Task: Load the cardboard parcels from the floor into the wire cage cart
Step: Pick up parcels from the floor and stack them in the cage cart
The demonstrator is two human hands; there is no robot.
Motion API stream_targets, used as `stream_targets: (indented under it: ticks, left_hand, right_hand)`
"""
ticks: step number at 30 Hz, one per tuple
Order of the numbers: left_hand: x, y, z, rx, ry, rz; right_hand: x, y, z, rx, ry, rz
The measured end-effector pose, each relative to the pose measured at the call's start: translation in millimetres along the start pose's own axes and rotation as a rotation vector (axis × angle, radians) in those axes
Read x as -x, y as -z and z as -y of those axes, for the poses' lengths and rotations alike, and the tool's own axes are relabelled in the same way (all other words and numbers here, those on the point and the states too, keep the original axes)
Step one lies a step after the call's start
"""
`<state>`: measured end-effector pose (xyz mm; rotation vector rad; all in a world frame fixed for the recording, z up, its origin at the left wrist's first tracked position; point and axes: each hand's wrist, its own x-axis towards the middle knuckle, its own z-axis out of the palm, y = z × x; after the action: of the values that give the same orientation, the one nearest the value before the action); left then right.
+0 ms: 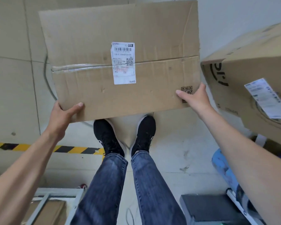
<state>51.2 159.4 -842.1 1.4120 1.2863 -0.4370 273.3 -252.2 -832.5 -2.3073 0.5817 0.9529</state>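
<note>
A large brown cardboard parcel point(88, 46) with a white shipping label and a taped seam hangs above the floor in front of my feet. My left hand point(62, 113) grips its near left corner, thumb on top. On the near right corner sits my right hand point(194, 97), thumb on top beside a printed QR code. A grey metal frame point(55, 194), possibly part of the cart, shows at the bottom left with cardboard inside it.
A second big cardboard box point(243, 73) with a white label stands close on the right. Yellow-black hazard tape point(68, 149) runs across the floor at left. A blue bag point(224, 169) and a dark grey box point(206, 207) lie at the bottom right. My shoes stand under the parcel.
</note>
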Motion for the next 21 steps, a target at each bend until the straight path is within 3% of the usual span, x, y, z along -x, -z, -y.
stream_targets:
  ticks: [5,13,21]
  left_hand:
    - [80,35,-38,0.053,0.032,-0.062]
    - [254,134,-128,0.074,-0.022,-0.15]
    - [429,226,-219,0.199,-0.116,-0.22]
  right_hand:
    - [68,46,37,0.038,0.001,-0.002]
    - [249,144,119,-0.017,0.064,-0.019]
    - [399,245,218,0.046,0.267,-0.022]
